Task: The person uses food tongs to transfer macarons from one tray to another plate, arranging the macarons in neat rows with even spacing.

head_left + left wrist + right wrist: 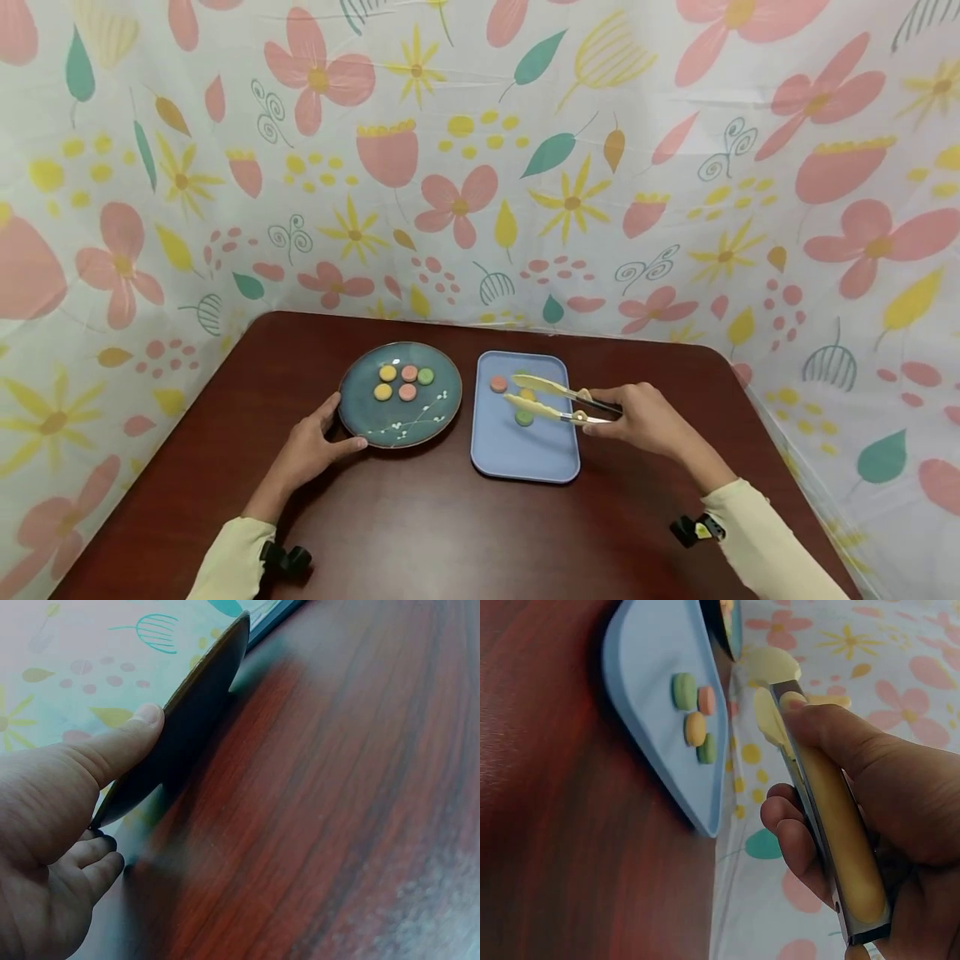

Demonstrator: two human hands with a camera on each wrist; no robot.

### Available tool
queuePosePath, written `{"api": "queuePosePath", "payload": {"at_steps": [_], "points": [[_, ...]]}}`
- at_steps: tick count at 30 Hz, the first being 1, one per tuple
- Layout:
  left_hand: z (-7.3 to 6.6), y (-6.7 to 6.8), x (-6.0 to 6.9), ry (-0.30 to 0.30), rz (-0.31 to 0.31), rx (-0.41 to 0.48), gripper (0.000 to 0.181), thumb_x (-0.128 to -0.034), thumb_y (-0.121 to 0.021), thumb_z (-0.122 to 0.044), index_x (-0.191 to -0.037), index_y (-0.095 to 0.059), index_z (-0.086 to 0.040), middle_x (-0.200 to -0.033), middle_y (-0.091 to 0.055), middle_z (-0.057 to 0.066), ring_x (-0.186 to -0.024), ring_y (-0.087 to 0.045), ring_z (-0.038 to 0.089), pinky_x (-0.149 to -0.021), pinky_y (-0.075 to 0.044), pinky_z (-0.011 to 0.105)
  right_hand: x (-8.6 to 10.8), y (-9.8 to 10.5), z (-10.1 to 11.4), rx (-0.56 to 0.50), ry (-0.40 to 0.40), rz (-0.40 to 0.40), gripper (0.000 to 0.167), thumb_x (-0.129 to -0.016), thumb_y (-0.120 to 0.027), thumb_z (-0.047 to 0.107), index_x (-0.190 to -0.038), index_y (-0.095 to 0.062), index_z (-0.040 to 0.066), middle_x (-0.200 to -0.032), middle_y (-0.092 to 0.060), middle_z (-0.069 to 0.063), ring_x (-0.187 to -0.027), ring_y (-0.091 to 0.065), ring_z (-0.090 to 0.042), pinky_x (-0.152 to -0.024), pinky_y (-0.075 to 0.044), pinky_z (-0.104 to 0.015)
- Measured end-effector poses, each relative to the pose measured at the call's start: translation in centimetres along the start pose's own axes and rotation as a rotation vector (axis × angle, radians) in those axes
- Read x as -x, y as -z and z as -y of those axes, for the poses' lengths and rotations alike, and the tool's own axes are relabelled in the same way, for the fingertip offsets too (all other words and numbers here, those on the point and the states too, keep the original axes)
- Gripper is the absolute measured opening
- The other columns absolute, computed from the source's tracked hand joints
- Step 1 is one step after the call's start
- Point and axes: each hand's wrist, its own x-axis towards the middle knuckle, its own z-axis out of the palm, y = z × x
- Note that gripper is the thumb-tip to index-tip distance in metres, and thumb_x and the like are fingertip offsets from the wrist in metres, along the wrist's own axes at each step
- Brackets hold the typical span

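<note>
My left hand (pixel 311 446) holds the near left rim of a round blue-green plate (pixel 356 421); in the left wrist view the thumb lies against the rim of the plate (pixel 187 727). Two yellow macarons (pixel 383 392), two pink macarons (pixel 407 392) and a green macaron (pixel 425 377) sit on it. My right hand (pixel 641 417) grips tongs (pixel 543 408) with pale yellow tips, spread apart over a blue tray (pixel 525 458). On the tray lie a pink macaron (pixel 706 700), a yellow macaron (pixel 695 729) and two green macarons (pixel 684 691). Nothing shows between the tong tips.
The plate and tray stand side by side on a dark reddish-brown wooden table (pixel 420 525), a narrow gap between them. A flower-printed cloth (pixel 465 167) hangs behind the table and along its sides.
</note>
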Motion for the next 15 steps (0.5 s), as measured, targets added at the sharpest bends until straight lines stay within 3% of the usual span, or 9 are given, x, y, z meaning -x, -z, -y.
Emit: {"api": "queuePosePath", "payload": {"at_steps": [3, 9, 15], "points": [[0.1, 0.0, 0.0, 0.007, 0.003, 0.007, 0.113, -0.0842, -0.084, -0.045, -0.161, -0.017, 0.004, -0.165, -0.020, 0.028, -0.148, -0.030, 0.045, -0.115, -0.037, 0.055, 0.5, -0.4, -0.3, 0.003, 0.017, -0.010, 0.052, -0.083, -0.086, 0.037, -0.126, -0.075, 0.009, -0.091, -0.077, 0.007, -0.056, -0.047, -0.002, -0.050, -0.037, -0.022], [0.3, -0.3, 0.1, 0.020, 0.001, 0.011, 0.113, -0.0838, -0.084, -0.045, -0.162, -0.017, 0.003, -0.166, -0.021, 0.025, -0.149, -0.029, 0.042, -0.115, -0.037, 0.053, 1.6, -1.0, -1.0, 0.006, -0.028, 0.015, 0.055, -0.083, -0.086, 0.035, -0.130, -0.072, 0.009, -0.100, -0.077, 0.001, -0.059, -0.046, -0.003, -0.052, -0.039, -0.022], [0.2, -0.3, -0.2, 0.032, 0.002, 0.006, 0.113, -0.0834, -0.084, -0.045, -0.162, -0.019, 0.001, -0.166, -0.023, 0.024, -0.149, -0.031, 0.039, -0.116, -0.037, 0.052, 2.7, -1.7, -1.8, 0.017, -0.046, 0.006, 0.053, -0.083, -0.087, 0.033, -0.126, -0.074, 0.005, -0.097, -0.076, 0.004, -0.066, -0.052, -0.003, -0.055, -0.042, -0.021]]}}
